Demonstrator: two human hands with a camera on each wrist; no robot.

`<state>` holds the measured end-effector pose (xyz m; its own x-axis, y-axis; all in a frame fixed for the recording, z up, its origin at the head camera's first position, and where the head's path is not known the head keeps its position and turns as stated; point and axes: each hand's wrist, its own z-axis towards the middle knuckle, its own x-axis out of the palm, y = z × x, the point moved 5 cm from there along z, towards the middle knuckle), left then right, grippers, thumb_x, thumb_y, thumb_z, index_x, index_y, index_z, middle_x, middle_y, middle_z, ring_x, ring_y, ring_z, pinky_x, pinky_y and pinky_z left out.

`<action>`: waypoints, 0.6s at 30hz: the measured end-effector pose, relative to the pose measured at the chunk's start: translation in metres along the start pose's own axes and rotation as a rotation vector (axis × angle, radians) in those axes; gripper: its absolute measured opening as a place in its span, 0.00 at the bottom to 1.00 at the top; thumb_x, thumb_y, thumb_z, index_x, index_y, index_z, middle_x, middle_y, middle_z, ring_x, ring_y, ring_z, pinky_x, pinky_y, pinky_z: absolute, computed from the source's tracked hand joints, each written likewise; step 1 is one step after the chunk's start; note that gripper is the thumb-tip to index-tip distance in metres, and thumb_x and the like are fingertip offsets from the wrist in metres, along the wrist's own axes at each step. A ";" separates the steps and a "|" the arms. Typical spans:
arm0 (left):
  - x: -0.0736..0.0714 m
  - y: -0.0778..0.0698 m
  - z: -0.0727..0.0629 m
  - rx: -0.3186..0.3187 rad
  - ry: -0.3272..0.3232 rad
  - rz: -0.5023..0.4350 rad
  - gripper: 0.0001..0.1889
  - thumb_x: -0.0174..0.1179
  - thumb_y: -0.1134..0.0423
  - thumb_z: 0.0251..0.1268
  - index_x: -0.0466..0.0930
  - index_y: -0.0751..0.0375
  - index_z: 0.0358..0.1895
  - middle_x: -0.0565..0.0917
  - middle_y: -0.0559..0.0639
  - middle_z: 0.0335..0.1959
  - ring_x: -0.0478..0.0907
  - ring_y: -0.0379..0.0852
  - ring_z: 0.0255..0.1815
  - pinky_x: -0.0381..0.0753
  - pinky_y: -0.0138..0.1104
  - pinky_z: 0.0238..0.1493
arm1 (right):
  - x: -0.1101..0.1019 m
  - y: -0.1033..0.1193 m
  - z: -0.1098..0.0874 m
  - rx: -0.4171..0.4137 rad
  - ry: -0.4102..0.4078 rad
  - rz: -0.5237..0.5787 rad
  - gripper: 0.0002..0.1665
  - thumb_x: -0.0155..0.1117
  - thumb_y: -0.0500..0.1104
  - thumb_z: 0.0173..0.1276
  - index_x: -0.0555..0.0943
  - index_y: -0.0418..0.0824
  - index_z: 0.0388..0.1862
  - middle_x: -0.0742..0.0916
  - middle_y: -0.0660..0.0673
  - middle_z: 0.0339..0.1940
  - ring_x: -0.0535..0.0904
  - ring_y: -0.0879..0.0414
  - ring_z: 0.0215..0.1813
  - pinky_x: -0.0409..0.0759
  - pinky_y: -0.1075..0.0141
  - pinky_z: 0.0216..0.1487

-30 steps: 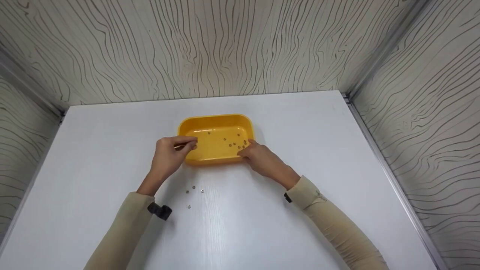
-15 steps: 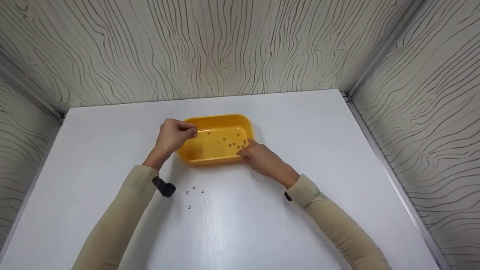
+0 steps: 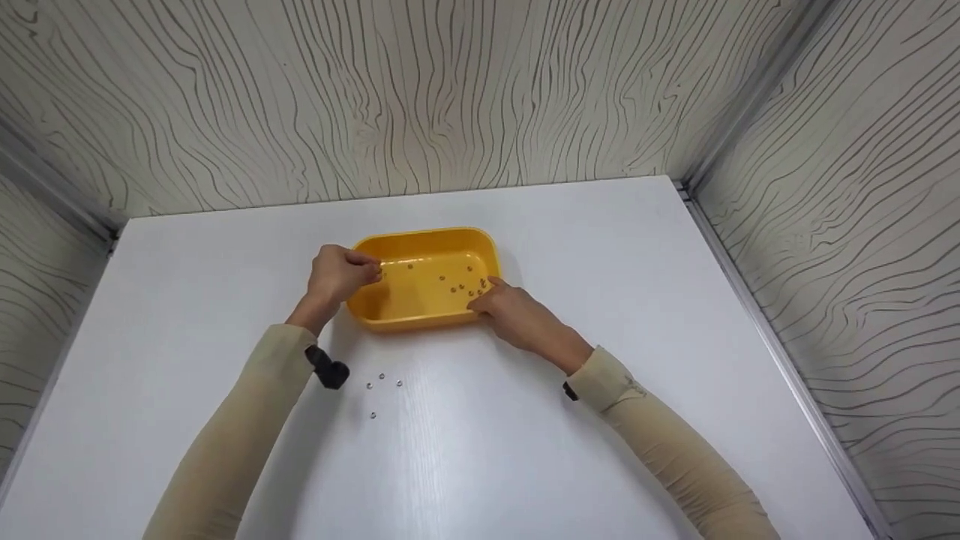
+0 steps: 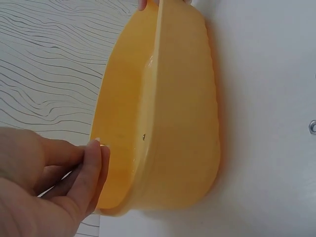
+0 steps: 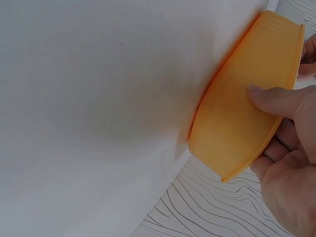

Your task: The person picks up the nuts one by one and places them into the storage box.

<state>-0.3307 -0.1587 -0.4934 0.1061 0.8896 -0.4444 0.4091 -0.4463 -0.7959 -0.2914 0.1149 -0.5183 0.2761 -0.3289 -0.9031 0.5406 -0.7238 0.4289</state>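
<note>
Nuts, small and metal, lie scattered on the floor of the yellow tray, most of them toward its right end and one alone nearer its far left side. Four loose nuts sit on the table, on the person's side of the tray and toward its left end.

What changes over the last second is mainly the left hand. A second ago its fingertips are over the nearer part of the tray's left end; half a second ago they are farther across, and now they come slightly back toward the near side. Its thumb and fingers stay pinched together, seemingly round one more nut, though only a faint glint shows between them.

The right hand remains at the tray's near right corner, grasping the tray with its thumb against the outer wall and other fingers past the rim.

Neither the nuts inside the tray nor those in front of it show any clear change of place. For the work in hand, this looks like a small adjustment above the tray rather than a finished release, with the tray itself held steady throughout.
</note>
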 end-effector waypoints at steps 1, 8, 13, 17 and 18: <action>-0.002 0.000 0.000 0.001 -0.006 -0.001 0.13 0.60 0.67 0.77 0.87 0.66 0.56 0.86 0.60 0.57 0.86 0.48 0.53 0.87 0.40 0.68 | 0.000 0.000 0.000 0.001 -0.001 0.002 0.16 0.61 0.33 0.78 0.90 0.44 0.57 0.93 0.43 0.51 0.88 0.52 0.57 0.63 0.53 0.88; -0.013 0.001 -0.006 0.036 -0.013 -0.039 0.15 0.58 0.65 0.78 0.84 0.66 0.61 0.85 0.61 0.60 0.85 0.54 0.61 0.85 0.39 0.70 | -0.001 0.000 0.002 -0.005 -0.008 -0.006 0.16 0.62 0.33 0.77 0.90 0.45 0.55 0.93 0.44 0.49 0.88 0.53 0.57 0.63 0.54 0.88; -0.014 -0.001 -0.017 0.107 0.015 -0.086 0.17 0.58 0.65 0.79 0.82 0.68 0.63 0.84 0.64 0.60 0.86 0.55 0.60 0.88 0.36 0.64 | -0.001 -0.001 0.001 -0.025 -0.020 -0.004 0.15 0.63 0.31 0.76 0.90 0.43 0.53 0.93 0.43 0.46 0.88 0.54 0.50 0.63 0.53 0.88; -0.010 -0.002 -0.035 0.189 0.004 -0.024 0.16 0.57 0.65 0.79 0.83 0.67 0.62 0.84 0.63 0.58 0.86 0.57 0.58 0.91 0.35 0.57 | 0.000 -0.001 0.000 -0.048 -0.033 -0.002 0.13 0.63 0.31 0.76 0.90 0.41 0.50 0.93 0.42 0.42 0.85 0.54 0.43 0.64 0.53 0.87; -0.009 -0.001 -0.040 0.217 -0.006 0.008 0.15 0.57 0.64 0.78 0.84 0.66 0.60 0.84 0.63 0.58 0.86 0.57 0.56 0.92 0.34 0.55 | 0.000 -0.001 -0.001 -0.051 -0.036 -0.003 0.12 0.63 0.31 0.76 0.90 0.41 0.50 0.93 0.42 0.42 0.86 0.55 0.43 0.64 0.53 0.87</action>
<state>-0.2956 -0.1619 -0.4717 0.1027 0.8858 -0.4526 0.2035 -0.4641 -0.8621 -0.2915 0.1159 -0.5183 0.2464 -0.3487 -0.9043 0.5817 -0.6931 0.4258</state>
